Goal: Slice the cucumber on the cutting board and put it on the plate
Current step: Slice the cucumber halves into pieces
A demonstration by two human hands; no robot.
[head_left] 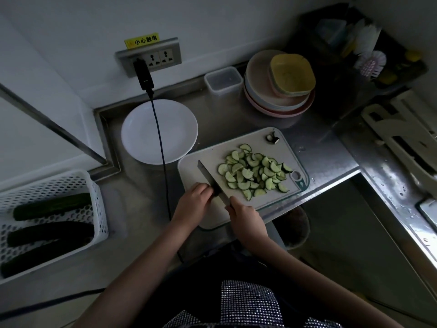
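Observation:
A pale cutting board (203, 162) lies on the steel counter, with a pile of half-round cucumber slices (255, 172) on its right half. A cut-off cucumber end (272, 138) sits at the board's far corner. My right hand (246, 220) grips the handle of a knife (207, 174), whose blade points away across the board's left part. My left hand (195, 200) lies just left of the blade, its curled fingers holding a small dark cucumber stub (216, 192) that is mostly hidden. An empty white plate (159, 131) stands behind and to the left of the board.
A black cable (163, 162) hangs from the wall socket (151, 56) across the plate's right side. A white basket (71, 183) at the left holds three whole cucumbers. Stacked plates and bowls (279, 88) and a clear box (223, 79) stand behind the board. A sink edge runs on the right.

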